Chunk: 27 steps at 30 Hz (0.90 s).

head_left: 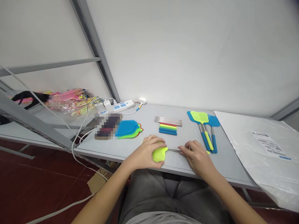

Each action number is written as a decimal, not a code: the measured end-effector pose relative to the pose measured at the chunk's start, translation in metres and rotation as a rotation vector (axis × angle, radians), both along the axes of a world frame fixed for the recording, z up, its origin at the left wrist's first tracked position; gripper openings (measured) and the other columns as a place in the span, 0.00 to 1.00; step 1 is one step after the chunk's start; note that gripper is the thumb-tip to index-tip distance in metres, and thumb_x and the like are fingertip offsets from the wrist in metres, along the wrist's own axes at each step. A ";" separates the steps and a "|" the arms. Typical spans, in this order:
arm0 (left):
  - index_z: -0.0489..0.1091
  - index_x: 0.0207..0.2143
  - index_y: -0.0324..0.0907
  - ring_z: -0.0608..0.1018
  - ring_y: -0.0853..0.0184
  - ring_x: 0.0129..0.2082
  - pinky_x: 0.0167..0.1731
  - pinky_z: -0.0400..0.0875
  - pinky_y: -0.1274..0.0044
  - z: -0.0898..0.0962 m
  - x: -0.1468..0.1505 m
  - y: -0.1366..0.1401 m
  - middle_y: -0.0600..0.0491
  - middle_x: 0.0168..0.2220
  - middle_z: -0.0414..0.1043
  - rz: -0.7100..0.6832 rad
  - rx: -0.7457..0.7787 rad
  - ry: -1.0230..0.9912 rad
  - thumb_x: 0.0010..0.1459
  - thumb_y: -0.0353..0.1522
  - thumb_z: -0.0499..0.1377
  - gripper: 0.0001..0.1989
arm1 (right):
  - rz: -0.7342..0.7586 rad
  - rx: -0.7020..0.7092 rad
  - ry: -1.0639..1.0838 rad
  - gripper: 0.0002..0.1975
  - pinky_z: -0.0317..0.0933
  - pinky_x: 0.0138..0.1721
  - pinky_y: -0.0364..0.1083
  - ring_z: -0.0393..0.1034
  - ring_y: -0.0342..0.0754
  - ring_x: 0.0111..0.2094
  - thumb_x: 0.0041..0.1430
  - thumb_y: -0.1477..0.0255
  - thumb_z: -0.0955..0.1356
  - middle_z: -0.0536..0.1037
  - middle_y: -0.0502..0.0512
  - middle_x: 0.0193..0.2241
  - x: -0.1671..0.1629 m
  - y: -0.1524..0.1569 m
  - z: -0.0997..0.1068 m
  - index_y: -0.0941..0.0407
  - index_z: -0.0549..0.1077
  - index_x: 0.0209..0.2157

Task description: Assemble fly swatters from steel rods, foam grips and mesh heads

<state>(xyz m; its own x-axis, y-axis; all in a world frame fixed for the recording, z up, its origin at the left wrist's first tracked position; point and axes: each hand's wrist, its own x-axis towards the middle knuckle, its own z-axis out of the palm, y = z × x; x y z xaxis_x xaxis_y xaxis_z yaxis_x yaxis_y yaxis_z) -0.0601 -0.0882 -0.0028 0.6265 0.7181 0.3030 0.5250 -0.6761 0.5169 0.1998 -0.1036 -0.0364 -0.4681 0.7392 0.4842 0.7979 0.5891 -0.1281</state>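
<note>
A yellow-green fly swatter [159,154] lies across the front of the table, its perforated head to the left. My left hand [149,152] is closed around that head, thumb at the lower edge and fingers over the top. The fingers of my right hand [196,155] pinch the swatter at the right end of its bare metal rod; a yellow-green tip shows beyond the hand. Behind my hands lie several metal rods [168,120] and a row of coloured handle sleeves [167,129] in blue, yellow-green and red. Loose swatter heads [127,128] are stacked to the left.
Swatters with handles [207,137] lie in a group on the right. Beside them a white plastic sheet [263,149] hangs over the table edge. A power strip [119,106] with cables stands at the back left, near a metal frame post [95,40] and bagged goods [72,101].
</note>
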 end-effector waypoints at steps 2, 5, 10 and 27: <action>0.71 0.49 0.47 0.66 0.56 0.54 0.55 0.60 0.65 0.001 0.000 0.001 0.49 0.51 0.70 -0.023 -0.025 -0.010 0.43 0.35 0.70 0.28 | 0.021 0.012 -0.014 0.11 0.58 0.37 0.47 0.61 0.49 0.35 0.66 0.74 0.62 0.71 0.58 0.32 0.000 0.001 0.001 0.56 0.77 0.42; 0.71 0.50 0.47 0.67 0.56 0.52 0.53 0.63 0.65 0.002 0.001 0.006 0.48 0.49 0.71 -0.035 -0.069 -0.006 0.41 0.43 0.71 0.32 | 0.054 0.020 -0.031 0.11 0.58 0.36 0.47 0.60 0.49 0.34 0.66 0.74 0.62 0.71 0.58 0.31 -0.001 0.002 0.004 0.56 0.77 0.40; 0.73 0.45 0.45 0.69 0.56 0.48 0.48 0.66 0.66 -0.001 0.009 0.022 0.49 0.41 0.72 0.009 -0.079 0.011 0.41 0.48 0.70 0.29 | 0.040 -0.008 -0.020 0.11 0.58 0.36 0.46 0.62 0.49 0.35 0.66 0.74 0.62 0.71 0.57 0.32 -0.002 0.000 0.006 0.55 0.76 0.41; 0.64 0.49 0.46 0.71 0.63 0.52 0.52 0.66 0.67 -0.004 0.004 0.022 0.48 0.52 0.66 0.698 -0.096 -0.934 0.62 0.41 0.56 0.16 | -0.198 0.013 0.080 0.12 0.60 0.36 0.48 0.63 0.51 0.36 0.67 0.70 0.62 0.70 0.58 0.32 0.000 -0.002 0.000 0.56 0.76 0.44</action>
<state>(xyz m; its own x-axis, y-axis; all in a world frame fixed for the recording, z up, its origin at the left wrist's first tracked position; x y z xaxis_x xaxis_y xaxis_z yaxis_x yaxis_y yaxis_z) -0.0556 -0.0660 -0.0065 -0.3511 0.8631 0.3630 0.1560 -0.3283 0.9316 0.2003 -0.1059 -0.0361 -0.2743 0.8064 0.5239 0.8858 0.4240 -0.1888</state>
